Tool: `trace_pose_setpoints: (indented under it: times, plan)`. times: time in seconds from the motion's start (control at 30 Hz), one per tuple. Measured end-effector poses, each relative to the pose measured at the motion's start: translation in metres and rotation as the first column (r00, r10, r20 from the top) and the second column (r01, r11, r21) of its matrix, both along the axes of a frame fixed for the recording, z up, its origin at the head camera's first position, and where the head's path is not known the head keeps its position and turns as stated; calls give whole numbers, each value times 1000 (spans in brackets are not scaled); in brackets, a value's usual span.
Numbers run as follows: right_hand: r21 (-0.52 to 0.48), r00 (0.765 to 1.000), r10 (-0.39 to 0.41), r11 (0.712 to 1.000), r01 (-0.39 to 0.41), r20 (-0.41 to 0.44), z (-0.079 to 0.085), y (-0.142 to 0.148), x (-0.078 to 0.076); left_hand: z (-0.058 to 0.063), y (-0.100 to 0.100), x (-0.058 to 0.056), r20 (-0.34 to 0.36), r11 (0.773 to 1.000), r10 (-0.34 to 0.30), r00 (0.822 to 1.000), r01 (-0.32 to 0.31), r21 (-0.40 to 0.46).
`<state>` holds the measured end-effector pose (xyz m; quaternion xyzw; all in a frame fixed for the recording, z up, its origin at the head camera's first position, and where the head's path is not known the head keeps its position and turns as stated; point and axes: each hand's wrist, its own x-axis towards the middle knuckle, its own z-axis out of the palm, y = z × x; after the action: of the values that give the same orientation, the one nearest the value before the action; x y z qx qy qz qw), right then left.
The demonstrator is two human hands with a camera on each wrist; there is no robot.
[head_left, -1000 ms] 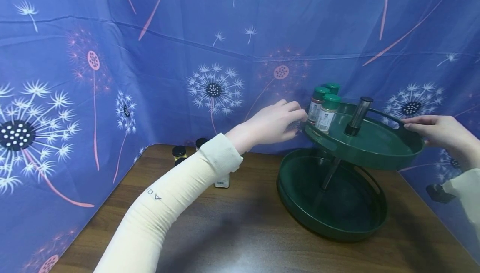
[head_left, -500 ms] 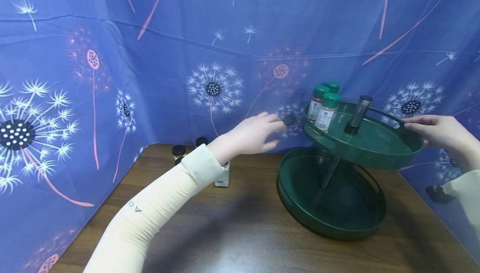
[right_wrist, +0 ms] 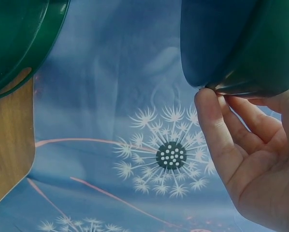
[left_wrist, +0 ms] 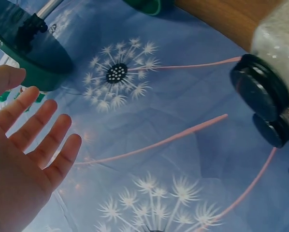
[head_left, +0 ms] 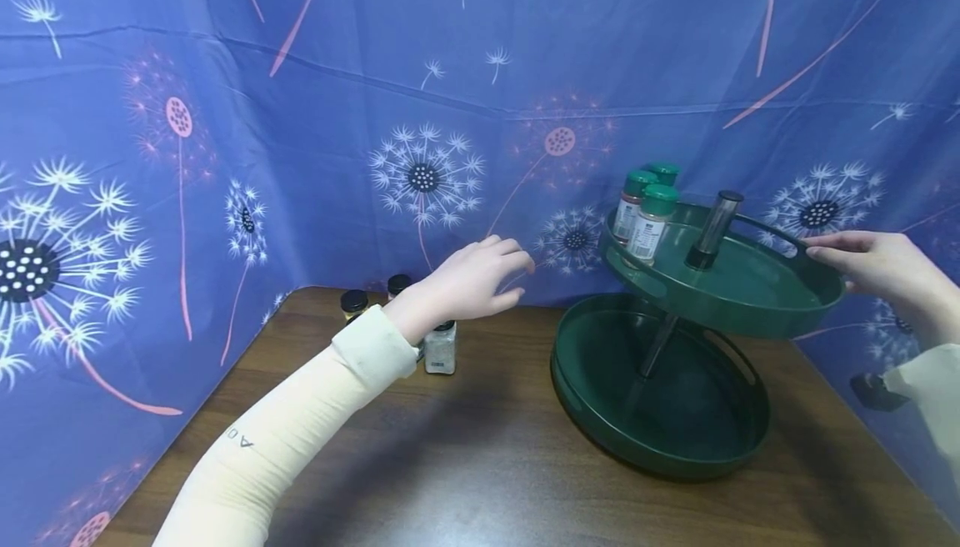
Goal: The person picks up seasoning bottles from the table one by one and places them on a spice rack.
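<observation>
Left hand (head_left: pixel 476 280), spread and empty, had withdrawn leftward, leaving green-capped spice jars (head_left: pixel 649 232) on the upper tray (head_left: pixel 776 272), which the right hand (head_left: pixel 888 268) pinched.

"What's the two-tier stand (head_left: pixel 750 313) at the right of the frame made of?"

"Smooth plastic, by the look, softly glossy; the post (head_left: pixel 722 222) shines like polished metal."

"And the tabletop (head_left: pixel 480 489) along the bottom?"

"Wood-grained, smooth, with a glossy glare."

"The backdrop (head_left: pixel 450 30) across the top?"

"Creased cloth, mostly matt. The sleeve (head_left: pixel 247 464) at lower left is matt cloth too."

"The green-capped jars (head_left: pixel 651 226)?"

"Plastic-looking caps (head_left: pixel 662 197), slightly shiny; clear bodies, glass or plastic, I can't tell."
</observation>
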<state>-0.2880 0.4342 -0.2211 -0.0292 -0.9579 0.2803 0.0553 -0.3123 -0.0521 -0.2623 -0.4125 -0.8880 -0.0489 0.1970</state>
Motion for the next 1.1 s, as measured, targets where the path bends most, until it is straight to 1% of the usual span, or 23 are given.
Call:
trace_pose_setpoints:
  times: [0.2,0.43,0.57,0.8,0.97,1.1]
  plan:
    - [14,999,-9,1000,9,-36,-1,-3,4,-10,-12,-1,29,999,7,1000,-8,42]
    - [45,995,7,999,-3,-95,-4,-5,6,-30,-29,-5,24,996,33,999,-35,77]
    - [38,993,3,999,1,-115,-5,-6,7,-40,-38,-8,44,994,54,998,-58,97]
    - [-10,995,-55,998,54,-81,-7,-6,12,-59,-52,-11,84,990,100,991,-108,92]
    - [-39,990,-73,997,69,-119,-12,-3,14,-73,-59,-15,84,989,115,990,-122,88]
    - [-102,984,-53,994,36,-168,-16,1,14,-83,-62,-17,94,989,107,990,-116,93]
